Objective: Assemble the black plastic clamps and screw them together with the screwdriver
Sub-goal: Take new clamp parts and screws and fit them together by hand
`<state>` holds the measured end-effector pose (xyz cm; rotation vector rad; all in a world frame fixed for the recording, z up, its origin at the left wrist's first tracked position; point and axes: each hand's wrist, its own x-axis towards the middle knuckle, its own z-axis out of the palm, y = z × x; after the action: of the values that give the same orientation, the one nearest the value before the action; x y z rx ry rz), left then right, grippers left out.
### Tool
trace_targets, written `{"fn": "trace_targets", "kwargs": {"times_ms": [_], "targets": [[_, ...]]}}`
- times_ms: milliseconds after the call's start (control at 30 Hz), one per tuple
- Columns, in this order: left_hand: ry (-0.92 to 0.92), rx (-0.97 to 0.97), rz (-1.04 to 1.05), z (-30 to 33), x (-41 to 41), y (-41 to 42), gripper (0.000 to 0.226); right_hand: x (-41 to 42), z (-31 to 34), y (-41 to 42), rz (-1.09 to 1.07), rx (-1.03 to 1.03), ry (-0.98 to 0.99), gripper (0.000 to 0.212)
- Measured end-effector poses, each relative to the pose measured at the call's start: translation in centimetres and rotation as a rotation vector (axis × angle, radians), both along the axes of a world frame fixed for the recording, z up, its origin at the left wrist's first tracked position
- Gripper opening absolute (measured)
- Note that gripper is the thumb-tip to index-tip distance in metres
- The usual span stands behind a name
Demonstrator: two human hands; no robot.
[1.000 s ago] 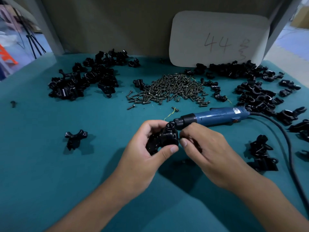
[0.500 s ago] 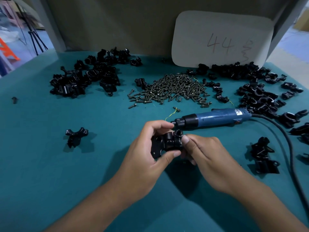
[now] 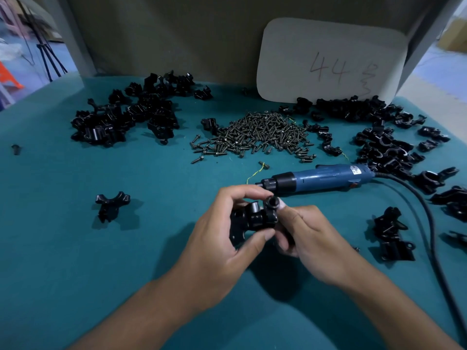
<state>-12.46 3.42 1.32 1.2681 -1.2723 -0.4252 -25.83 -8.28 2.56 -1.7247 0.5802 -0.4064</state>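
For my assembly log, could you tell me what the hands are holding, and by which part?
Both hold one clamp: the left hand pinches its body between thumb and fingers, and the right hand grips its right end.

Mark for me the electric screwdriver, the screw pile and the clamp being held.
electric screwdriver [image 3: 326, 176], head view, on its blue body.
screw pile [image 3: 260, 133], head view, on the middle of the heap.
clamp [image 3: 255, 218], head view, on the black part showing between the two hands.

White card [image 3: 331, 61] marked 44 leaning on back wall; tripod [image 3: 46, 53] far left.
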Motion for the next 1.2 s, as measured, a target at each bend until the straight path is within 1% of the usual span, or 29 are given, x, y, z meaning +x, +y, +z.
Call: {"fn": "trace_targets", "kwargs": {"times_ms": [100, 167, 267, 367, 467, 633, 800, 933, 1033, 1067, 1133, 1200], "targets": [[0.099, 0.045, 0.017, 0.0, 0.0, 0.0, 0.039, 0.0, 0.0, 0.2, -0.031, -0.098, 0.009, 0.066], [0.158, 0.064, 0.035, -0.1, -0.2, -0.2, 0.040, -0.1, -0.2, 0.3, -0.048, -0.202, 0.019, 0.062], [0.315, 0.074, 0.018, -0.1, -0.2, -0.5, 0.044, -0.2, -0.2, 0.4, -0.073, -0.408, -0.008, 0.044], [0.441, 0.094, 0.018, -0.2, 0.2, -0.9, 0.044, -0.4, 0.1, -0.1, -0.106, -0.463, -0.043, 0.019], [0.602, 0.102, 0.017, -0.2, 0.6, -1.1, 0.046, -0.7, 0.6, -0.7, -0.121, -0.594, -0.066, 0.006], [0.760, 0.147, -0.058, -0.4, 0.5, -1.3, 0.047, -0.5, 0.4, -1.0, -0.128, -0.751, -0.071, 0.011], [0.838, 0.165, -0.111, -0.3, 0.1, -1.2, 0.055, -0.5, 0.2, -1.0, -0.102, -0.782, -0.023, 0.018], [0.853, 0.189, -0.140, -0.5, -0.2, -1.1, 0.056, -0.5, 0.2, -0.8, -0.063, -0.884, 0.038, 0.025], [0.834, 0.202, -0.150, -0.6, -0.2, -1.2, 0.054, -0.4, 0.3, -0.4, -0.121, -1.026, 0.152, 0.037], [0.830, 0.202, -0.150, -0.6, -0.1, -1.2, 0.052, -0.4, 0.4, -0.3, -0.151, -1.031, 0.170, 0.041], [0.832, 0.200, -0.151, -0.5, 0.0, -1.2, 0.050, -0.4, 0.4, -0.1, -0.180, -0.974, 0.160, 0.045], [0.844, 0.194, -0.140, -0.3, 0.1, -1.3, 0.051, -0.3, 0.3, -0.1, -0.163, -0.924, 0.134, 0.041]]}}
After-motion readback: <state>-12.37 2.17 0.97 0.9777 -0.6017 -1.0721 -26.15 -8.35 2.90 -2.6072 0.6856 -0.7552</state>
